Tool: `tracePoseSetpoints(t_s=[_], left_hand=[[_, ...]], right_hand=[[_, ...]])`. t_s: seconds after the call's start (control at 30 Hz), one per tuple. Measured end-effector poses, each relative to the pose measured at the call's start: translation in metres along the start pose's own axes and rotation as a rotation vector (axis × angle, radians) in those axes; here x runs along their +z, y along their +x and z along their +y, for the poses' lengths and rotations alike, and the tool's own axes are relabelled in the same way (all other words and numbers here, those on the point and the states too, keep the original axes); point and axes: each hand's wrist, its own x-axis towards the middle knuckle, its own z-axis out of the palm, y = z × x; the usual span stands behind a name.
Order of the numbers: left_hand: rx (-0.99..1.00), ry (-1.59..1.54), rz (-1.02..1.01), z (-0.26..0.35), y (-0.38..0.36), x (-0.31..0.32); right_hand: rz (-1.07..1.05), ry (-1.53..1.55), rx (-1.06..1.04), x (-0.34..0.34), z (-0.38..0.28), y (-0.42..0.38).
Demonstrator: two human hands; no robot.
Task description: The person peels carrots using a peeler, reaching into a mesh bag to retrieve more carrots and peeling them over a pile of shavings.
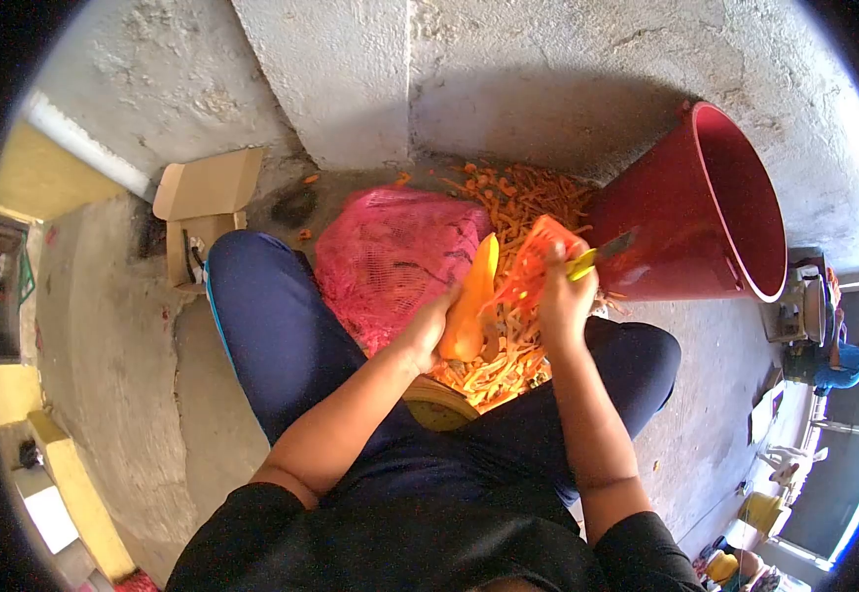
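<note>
A large orange carrot (467, 314) stands tilted in my left hand (428, 331), whose fingers are wrapped round its side. My right hand (566, 301) is closed on a knife with a yellow handle (580, 264); its dark blade points right, toward the red bucket. A blurred orange-red thing (545, 247) is at the fingers of my right hand, and I cannot make out what it is. Below both hands lies a heap of orange peelings (499, 380), partly over a yellowish round container (439, 407) between my legs.
A pink mesh sack (390, 259) lies in front of me. The tall red bucket (661, 232) leans at the right by the wall. More peelings (523, 197) lie behind. An open cardboard box (203, 212) is at the left. Far right are a person in blue (844, 367) and a white animal (792, 466).
</note>
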Motion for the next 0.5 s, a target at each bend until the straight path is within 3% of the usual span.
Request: tracePoseSetpoints(t_s=[0.07,0.13,0.27,0.5], left_hand=[[-0.042,-0.022,-0.016,0.001,0.002,-0.001],[-0.026,-0.03,-0.018,0.002,-0.001,0.001],[0.011,-0.073,-0.067,0.001,-0.002,0.005],[0.031,0.014,-0.036,0.0,-0.009,0.017]], right_hand=[[-0.163,0.017,0.093,0.007,-0.019,-0.019],[-0.176,-0.065,-0.076,0.018,-0.015,-0.026],[-0.243,-0.136,-0.104,0.017,-0.025,-0.03],[-0.098,-0.265,-0.145,0.017,-0.028,-0.023]])
